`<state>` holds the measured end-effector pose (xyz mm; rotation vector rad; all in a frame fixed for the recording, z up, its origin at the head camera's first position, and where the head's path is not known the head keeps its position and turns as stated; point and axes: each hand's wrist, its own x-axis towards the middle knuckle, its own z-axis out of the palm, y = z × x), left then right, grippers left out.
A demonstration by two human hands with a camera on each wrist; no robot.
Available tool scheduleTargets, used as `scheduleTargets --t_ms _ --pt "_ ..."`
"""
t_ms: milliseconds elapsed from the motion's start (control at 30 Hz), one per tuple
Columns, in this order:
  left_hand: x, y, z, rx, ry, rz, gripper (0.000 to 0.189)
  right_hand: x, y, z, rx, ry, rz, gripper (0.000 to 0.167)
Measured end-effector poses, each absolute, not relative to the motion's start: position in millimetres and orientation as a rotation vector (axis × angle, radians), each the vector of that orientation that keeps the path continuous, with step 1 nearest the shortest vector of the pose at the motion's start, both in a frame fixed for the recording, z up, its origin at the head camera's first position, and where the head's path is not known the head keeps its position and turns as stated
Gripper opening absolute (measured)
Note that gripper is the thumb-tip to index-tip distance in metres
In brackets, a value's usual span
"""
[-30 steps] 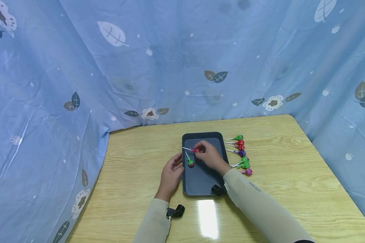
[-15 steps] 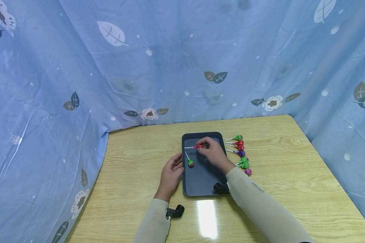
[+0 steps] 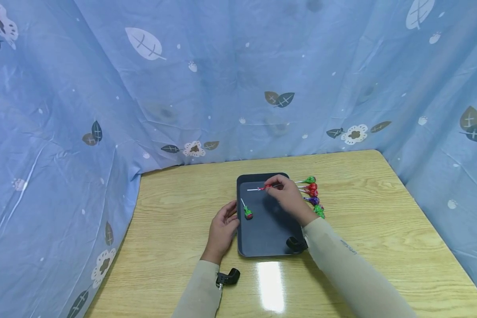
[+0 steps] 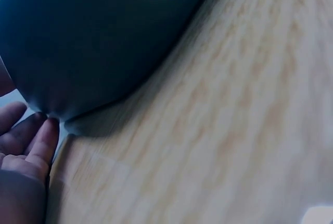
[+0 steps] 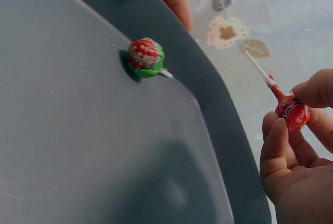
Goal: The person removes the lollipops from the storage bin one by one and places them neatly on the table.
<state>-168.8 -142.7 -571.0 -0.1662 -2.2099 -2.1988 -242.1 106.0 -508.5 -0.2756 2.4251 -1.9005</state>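
Note:
My right hand (image 3: 288, 194) pinches a red-wrapped lollipop (image 5: 292, 113) by its candy head. Its white stick points left, and the hand is above the far right part of the dark grey tray (image 3: 262, 253). Inside the tray, near its left wall, lies a green-and-red lollipop (image 3: 248, 213), also visible in the right wrist view. Beside the tray's left edge is my left hand (image 3: 222, 229), its loosely bent fingers touching the rim. In the left wrist view those fingertips (image 4: 49, 127) meet the tray's outer wall.
Right of the tray, a column of lollipops lies on the wooden table (image 3: 365, 221): a green one (image 3: 310, 179), red ones (image 3: 312, 190), a purple one (image 3: 313, 200) and green ones (image 3: 319, 211). My right forearm covers part of that side. A blue patterned curtain (image 3: 222, 79) surrounds the table.
My right hand has moved right and slightly farther away, carrying the red lollipop from the tray's left side. Its sleeve now hides the nearest lollipop. The left hand has stayed in place.

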Motion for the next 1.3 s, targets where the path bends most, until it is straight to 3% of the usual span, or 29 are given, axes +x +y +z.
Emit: scheduleTargets --t_ms 1300 --pt "-166.8 -141.9 -569.2 -0.193 -2.209 -2.194 0.058 -205.8 154.8 -497.5 -0.218 2.347 -1.974 0.021"
